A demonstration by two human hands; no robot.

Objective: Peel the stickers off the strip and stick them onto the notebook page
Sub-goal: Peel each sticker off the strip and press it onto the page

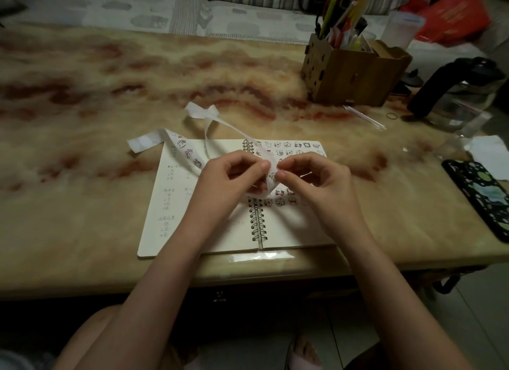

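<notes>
An open spiral notebook [176,215] lies on the marble-patterned table. Its right page [292,149] carries rows of small cartoon stickers; the left page has handwriting. A long white sticker strip [187,149] loops from the table behind the notebook across the left page into my hands. My left hand [231,179] grips the strip above the spiral binding. My right hand [314,179] pinches at the strip's end, right beside my left thumb. Whether a sticker is lifted there is hidden by my fingers.
A wooden pen holder [355,72] full of pens stands at the back right. A dark kettle [462,91] and a phone in a patterned case [484,196] sit at the right edge. A pen [363,116] and a rubber band [392,116] lie near the holder.
</notes>
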